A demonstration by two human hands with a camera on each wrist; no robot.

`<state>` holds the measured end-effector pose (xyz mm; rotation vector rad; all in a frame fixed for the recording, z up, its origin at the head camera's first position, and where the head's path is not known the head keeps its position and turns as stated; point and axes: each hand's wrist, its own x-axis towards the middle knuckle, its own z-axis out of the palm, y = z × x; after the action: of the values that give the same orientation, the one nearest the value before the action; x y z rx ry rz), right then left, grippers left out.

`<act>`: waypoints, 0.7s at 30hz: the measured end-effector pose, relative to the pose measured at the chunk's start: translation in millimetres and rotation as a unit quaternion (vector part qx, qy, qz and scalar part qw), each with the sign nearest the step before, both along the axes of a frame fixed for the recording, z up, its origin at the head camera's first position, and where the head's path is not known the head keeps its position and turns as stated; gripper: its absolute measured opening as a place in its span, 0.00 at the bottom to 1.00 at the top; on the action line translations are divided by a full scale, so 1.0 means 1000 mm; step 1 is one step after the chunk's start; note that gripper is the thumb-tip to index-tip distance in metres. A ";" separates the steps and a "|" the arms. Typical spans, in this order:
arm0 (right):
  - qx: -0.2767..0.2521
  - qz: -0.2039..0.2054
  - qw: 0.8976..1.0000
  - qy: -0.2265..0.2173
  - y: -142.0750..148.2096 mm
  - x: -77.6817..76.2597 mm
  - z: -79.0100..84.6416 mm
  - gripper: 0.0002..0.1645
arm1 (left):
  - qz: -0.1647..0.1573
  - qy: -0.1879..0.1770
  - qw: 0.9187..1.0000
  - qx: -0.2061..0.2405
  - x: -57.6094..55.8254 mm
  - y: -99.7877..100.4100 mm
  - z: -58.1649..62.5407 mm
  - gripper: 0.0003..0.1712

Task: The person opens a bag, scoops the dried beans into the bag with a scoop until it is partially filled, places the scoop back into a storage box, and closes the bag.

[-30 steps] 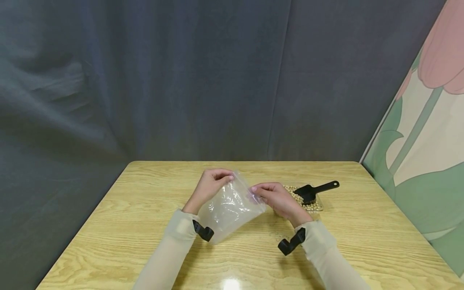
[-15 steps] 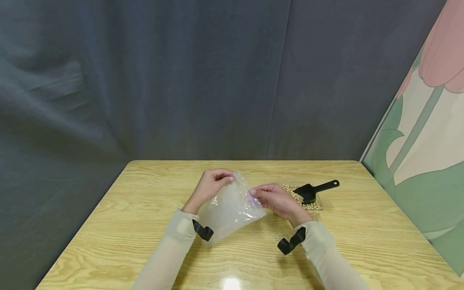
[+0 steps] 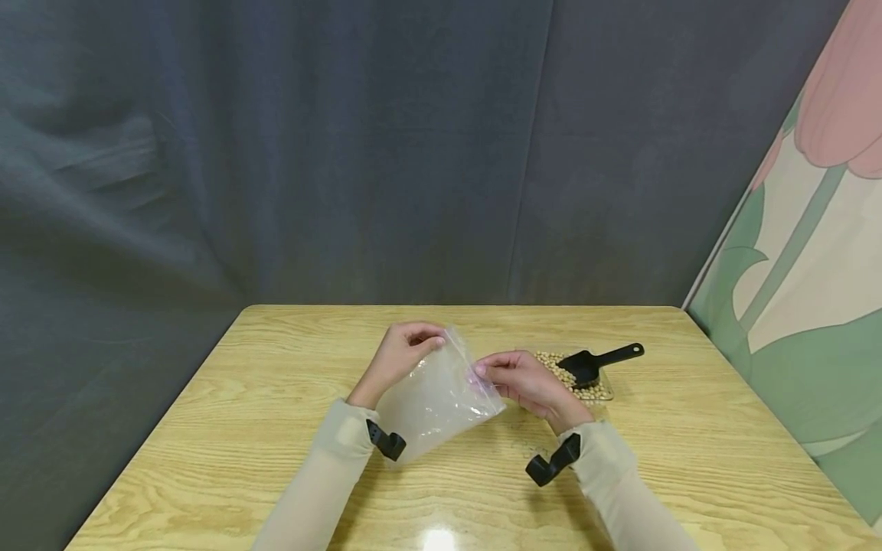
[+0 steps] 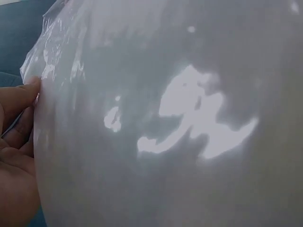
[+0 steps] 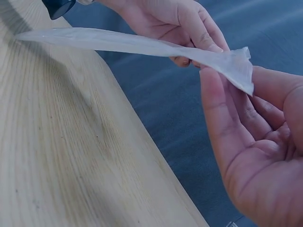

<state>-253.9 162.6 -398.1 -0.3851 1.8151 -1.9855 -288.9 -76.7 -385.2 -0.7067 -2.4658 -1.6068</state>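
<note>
A translucent zip bag [image 3: 434, 405] is held tilted above the table between both hands. My left hand [image 3: 400, 356] pinches its upper left corner between thumb and fingers. On the other side, my right hand [image 3: 530, 383] pinches the bag near its zip edge, which carries a purplish tint there. In the left wrist view the shiny bag wall [image 4: 142, 179] fills most of the picture. Seen edge-on in the right wrist view, the bag [image 5: 109, 41] looks thin and flat, with its top flaring slightly near the right thumb [image 5: 215, 99].
Behind the right hand stands a clear shallow container [image 3: 608, 392] of pale beans [image 3: 591, 393], with a black scoop [image 3: 586, 369] lying in it, handle to the right. A wooden table [image 3: 262, 398] lies below. A dark curtain [image 3: 386, 153] hangs behind it.
The right fingers have shifted slightly along the bag's top edge, and the thumb has moved a little lower. The left hand keeps its hold without visible movement.
</note>
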 end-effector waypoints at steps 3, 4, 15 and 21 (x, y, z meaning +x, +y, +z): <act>0.001 -0.008 1.000 0.010 -0.001 0.000 -0.001 0.13 | 0.006 0.014 1.000 0.006 0.000 0.001 0.000 0.16; 0.003 -0.009 1.000 0.016 -0.001 0.000 -0.001 0.14 | 0.009 0.021 1.000 0.011 0.000 0.001 0.000 0.17; 0.025 -0.037 0.998 0.034 -0.006 -0.001 0.000 0.19 | 0.054 0.081 0.993 0.072 0.006 0.006 0.007 0.17; 0.032 -0.048 0.997 0.041 -0.006 -0.001 0.001 0.20 | 0.060 0.068 0.995 0.048 0.009 0.007 0.006 0.10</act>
<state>-255.0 156.3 -397.5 -0.3694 1.9782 -1.9955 -279.5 -69.9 -378.8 -0.6190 -2.2740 -1.5649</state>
